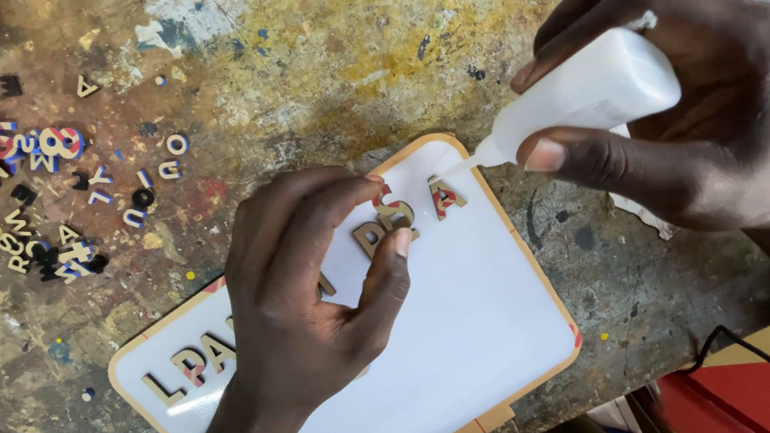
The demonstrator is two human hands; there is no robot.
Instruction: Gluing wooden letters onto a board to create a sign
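Gluing small cut-out letters onto a white plaque, on a paint-stained workbench (306, 50).

Under both hands lies one white plaque (478, 332), stiff and flat. The right hand (713, 98) is closed around one soft squeeze bottle (586, 99), nozzle at a letter. The left hand (315, 284) pinches light, fragile letters (395, 217) by their edges; about eight show on the plaque. One loose pile of letters (20, 193) lies left of it.

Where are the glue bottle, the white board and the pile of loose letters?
glue bottle (597, 91): head view, on its white body.
white board (478, 332): head view, on its bare white face.
pile of loose letters (25, 153): head view, on the upper cluster.
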